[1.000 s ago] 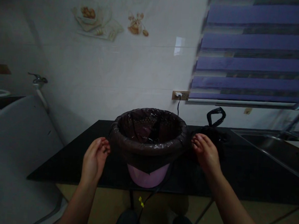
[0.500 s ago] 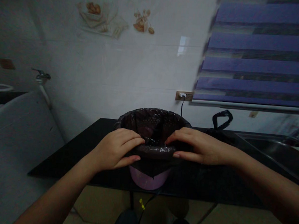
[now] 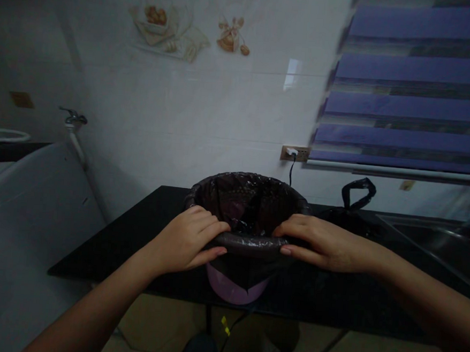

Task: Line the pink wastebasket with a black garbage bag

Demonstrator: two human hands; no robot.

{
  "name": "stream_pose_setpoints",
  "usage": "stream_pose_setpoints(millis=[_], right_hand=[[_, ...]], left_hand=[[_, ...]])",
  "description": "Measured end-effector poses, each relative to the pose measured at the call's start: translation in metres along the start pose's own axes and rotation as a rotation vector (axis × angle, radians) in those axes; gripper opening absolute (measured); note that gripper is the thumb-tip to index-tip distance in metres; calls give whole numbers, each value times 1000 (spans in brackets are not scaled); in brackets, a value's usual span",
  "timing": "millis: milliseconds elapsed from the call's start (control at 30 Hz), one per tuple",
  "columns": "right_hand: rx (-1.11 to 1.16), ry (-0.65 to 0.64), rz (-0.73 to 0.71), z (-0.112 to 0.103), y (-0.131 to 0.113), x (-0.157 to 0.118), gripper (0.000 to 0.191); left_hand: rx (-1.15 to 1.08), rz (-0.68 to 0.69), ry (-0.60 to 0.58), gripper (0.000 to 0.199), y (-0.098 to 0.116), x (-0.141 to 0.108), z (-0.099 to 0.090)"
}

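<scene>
A pink trash can (image 3: 235, 290) stands on the black countertop near its front edge. A dark garbage bag (image 3: 250, 245) lines it, folded over the rim and hanging down the outside in a point. My left hand (image 3: 192, 237) is closed over the near-left rim, fingers inside and thumb outside on the bag. On the near-right rim my right hand (image 3: 322, 242) grips the bag in the same way, thumb along the outer side. The fingertips inside the can are partly hidden.
The black countertop (image 3: 134, 233) runs to a metal sink (image 3: 428, 227) at right. A black bag with a looped handle (image 3: 358, 194) lies behind my right hand. A white washing machine (image 3: 36, 194) and a tap (image 3: 73, 116) are at left. A plug sits in the wall socket (image 3: 295, 153).
The view has shifted slightly, so the scene sits a little further right. My right hand has slid a little along the rim towards the right; the left keeps its hold.
</scene>
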State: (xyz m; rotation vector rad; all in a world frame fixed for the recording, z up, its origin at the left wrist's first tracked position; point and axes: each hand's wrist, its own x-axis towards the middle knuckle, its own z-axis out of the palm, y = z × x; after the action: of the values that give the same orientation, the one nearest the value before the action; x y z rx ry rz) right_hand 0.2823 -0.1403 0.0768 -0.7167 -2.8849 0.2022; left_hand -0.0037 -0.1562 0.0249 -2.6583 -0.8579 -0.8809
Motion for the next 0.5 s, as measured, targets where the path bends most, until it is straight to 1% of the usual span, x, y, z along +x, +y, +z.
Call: stream_pose_setpoints(millis=[167,300,367,500], right_hand=[[-28,54,-48,1,0,-1,35],[-55,102,-40,0,1,-1,39],[-72,114,-35,-1,0,1,44],[-91,106,-83,1,-6,12,46]], left_hand=[[34,-6,-4,26,1,0,1],[-79,-60,44,26,4,0,-2],[-101,-81,69,30,5,1,-3],[-7,-52,55,43,4,1,-2]])
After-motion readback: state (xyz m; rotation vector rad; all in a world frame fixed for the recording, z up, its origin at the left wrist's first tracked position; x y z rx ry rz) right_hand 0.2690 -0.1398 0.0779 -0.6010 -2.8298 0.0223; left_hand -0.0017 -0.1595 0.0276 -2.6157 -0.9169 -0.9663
